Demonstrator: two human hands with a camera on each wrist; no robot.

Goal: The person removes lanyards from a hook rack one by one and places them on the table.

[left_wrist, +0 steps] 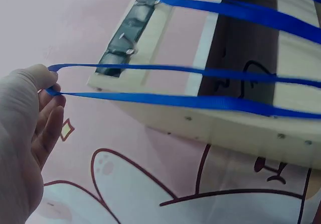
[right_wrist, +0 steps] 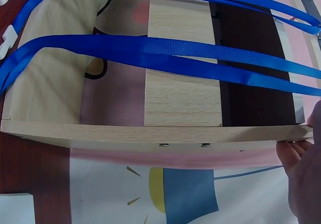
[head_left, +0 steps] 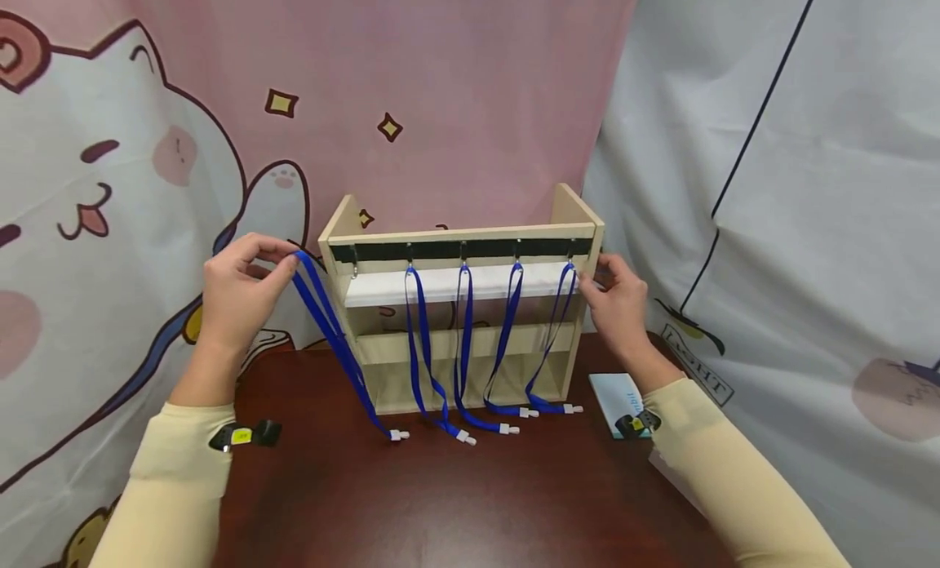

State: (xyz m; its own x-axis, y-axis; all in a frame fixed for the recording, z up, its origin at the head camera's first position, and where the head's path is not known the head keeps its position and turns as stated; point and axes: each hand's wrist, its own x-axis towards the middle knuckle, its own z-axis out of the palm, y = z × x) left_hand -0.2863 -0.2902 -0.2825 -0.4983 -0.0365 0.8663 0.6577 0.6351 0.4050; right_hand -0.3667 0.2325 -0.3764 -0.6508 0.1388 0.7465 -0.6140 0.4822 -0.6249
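Note:
My left hand pinches the top loop of a blue lanyard between thumb and fingers, to the left of a light wooden rack. The lanyard's two straps slant down to a white clip on the table. Several other blue lanyards hang from metal hooks along the rack's dark strip. At the strip's left end, a hook carries no lanyard. My right hand holds the upper right edge of the rack, with thumb and fingers either side of the side panel.
The rack stands on a dark reddish-brown table. A light blue box or booklet lies under my right forearm, with a white object nearer the table's right edge. Behind hangs a printed pink and white curtain.

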